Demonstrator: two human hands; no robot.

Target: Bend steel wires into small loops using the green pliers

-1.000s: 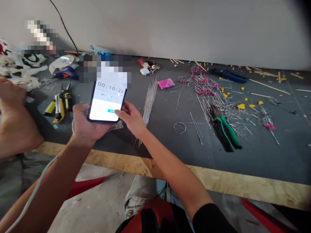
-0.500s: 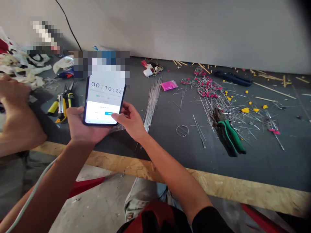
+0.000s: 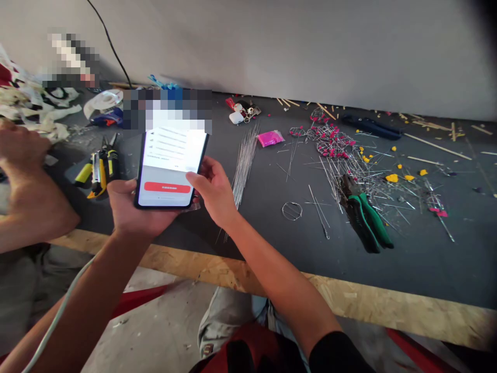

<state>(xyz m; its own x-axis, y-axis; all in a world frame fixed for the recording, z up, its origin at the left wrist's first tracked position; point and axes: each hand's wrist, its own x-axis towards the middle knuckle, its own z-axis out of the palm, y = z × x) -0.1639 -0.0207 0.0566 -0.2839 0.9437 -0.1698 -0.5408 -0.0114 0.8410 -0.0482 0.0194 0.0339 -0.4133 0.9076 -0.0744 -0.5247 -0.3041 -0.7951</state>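
A lit smartphone [image 3: 166, 194] is tilted up over the near edge of the table. My left hand [image 3: 135, 210] grips its lower left side, thumb along the edge and the palm beneath. On the other side, my right hand [image 3: 215, 191] has its fingers curled at the phone's right edge, with the thumb over the screen. The screen shows a list above a red button; its top is blurred out. Just right of that hand lies a bundle of thin straight metal wires [image 3: 244, 166]. A bright pink packet [image 3: 271, 138] sits beyond it.
Green-handled pliers [image 3: 367, 217] lie by a pile of wire pieces with pink bits [image 3: 332, 137]. A wire ring [image 3: 292, 211] is nearer the middle. Yellow-handled tools [image 3: 99, 171] lie left of the phone. Another person's arm [image 3: 34, 197] rests at the far left. Keys and a white case [image 3: 236, 117] are behind.
The phone screen has switched from a timer reading 00:10:22 with a pop-up to a list with a red button. The phone has shifted slightly right and down; my right thumb sits a little higher.
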